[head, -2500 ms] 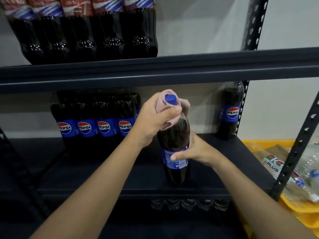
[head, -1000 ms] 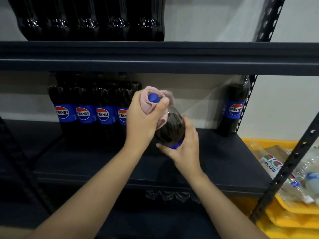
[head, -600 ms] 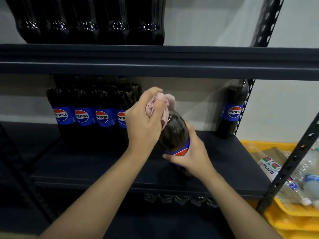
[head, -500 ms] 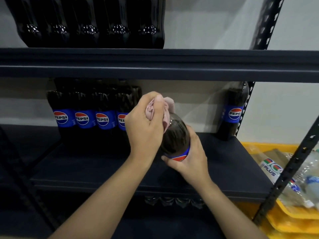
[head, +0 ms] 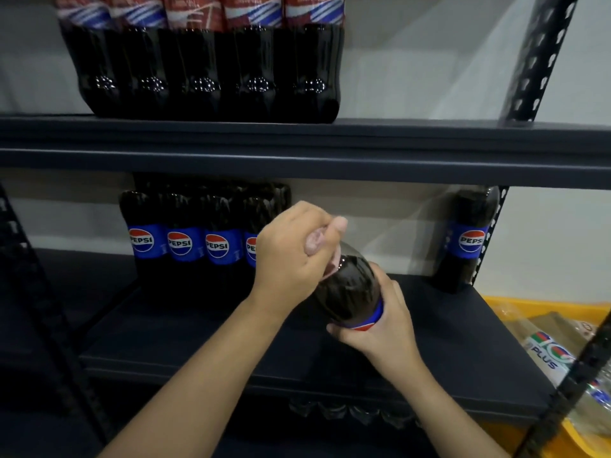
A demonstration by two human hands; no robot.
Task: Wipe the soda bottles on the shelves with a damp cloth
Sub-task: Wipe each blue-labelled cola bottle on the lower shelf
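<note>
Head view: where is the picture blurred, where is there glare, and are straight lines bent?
Head view: the left hand and pink cloth at the bottle neck are smeared by motion; the right hand is sharper. Small glints sit on the upper-shelf bottles. The shelf edge bows slightly and the upright post leans, as from a wide lens. The lower corners are dark.

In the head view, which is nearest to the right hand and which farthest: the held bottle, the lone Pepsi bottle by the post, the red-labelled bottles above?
1. Held bottle: in the right hand itself.
2. Lone Pepsi bottle: same shelf, far right by the post.
3. Red-labelled bottles: shelf above, upper left.
</note>
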